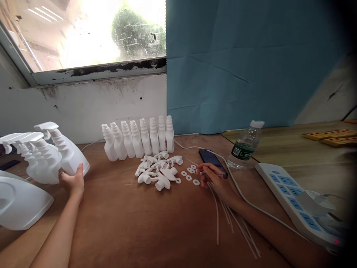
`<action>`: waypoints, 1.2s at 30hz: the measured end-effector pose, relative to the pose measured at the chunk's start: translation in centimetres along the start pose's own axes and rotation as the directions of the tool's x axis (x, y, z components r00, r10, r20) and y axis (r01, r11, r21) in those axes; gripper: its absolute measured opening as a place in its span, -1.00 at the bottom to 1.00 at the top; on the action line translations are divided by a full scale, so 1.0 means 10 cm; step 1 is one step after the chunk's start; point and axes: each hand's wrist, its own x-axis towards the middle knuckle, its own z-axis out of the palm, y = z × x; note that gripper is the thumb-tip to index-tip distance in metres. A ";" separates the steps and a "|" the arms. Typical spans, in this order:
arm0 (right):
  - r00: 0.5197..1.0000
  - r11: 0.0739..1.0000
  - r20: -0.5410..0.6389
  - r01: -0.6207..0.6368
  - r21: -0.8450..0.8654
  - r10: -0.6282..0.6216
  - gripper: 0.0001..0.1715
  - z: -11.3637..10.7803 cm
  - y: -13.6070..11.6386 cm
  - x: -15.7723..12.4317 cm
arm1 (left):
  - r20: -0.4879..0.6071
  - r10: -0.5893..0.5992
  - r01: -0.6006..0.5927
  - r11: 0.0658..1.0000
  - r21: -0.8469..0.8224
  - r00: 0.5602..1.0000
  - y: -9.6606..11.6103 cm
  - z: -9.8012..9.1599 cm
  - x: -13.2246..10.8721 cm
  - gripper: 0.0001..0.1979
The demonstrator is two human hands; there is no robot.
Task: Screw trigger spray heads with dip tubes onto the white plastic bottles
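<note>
At the left, my left hand (73, 182) grips the lower part of a white spray bottle (69, 154), thumb on its near side. The bottle tilts and has a trigger head fitted. Over the table, my right hand (213, 176) has curled fingers a little apart, with nothing visible between them. Its fingertips are close to several white ring washers (189, 178). Thin white tubes (217, 216) run out from beneath this hand. A pile of white trigger spray heads (158, 169) lies left of the washers.
Several white bottles without heads (136, 139) stand along the wall. More headed spray bottles (46, 162) crowd the left, with a large white bottle (23, 201) nearer. A phone (213, 159), a water bottle (245, 147), a cable (238, 188) and a power strip (291, 201) occupy the right.
</note>
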 end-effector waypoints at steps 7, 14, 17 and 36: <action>0.981 0.951 -0.013 0.185 -0.247 -0.194 -0.73 0.04 -0.23 -0.06 | 0.226 0.109 -0.050 0.966 -0.252 0.968 0.91 0.02 -0.69 -0.49; 0.987 0.997 0.143 0.080 -0.007 -0.078 -0.59 -0.02 -0.12 -0.07 | 0.958 0.174 0.745 0.604 -0.285 0.226 1.41 0.08 -1.80 -0.34; 0.991 0.984 0.132 -0.013 0.175 -0.011 -0.46 0.00 -0.05 -0.06 | 0.960 0.275 0.791 0.599 -0.126 -0.055 1.43 0.09 -1.94 -0.36; 0.977 0.857 0.175 -0.190 0.479 0.119 -0.52 0.09 -0.23 -0.10 | 0.954 0.181 0.851 0.512 0.117 -0.240 1.36 0.14 -1.88 -0.42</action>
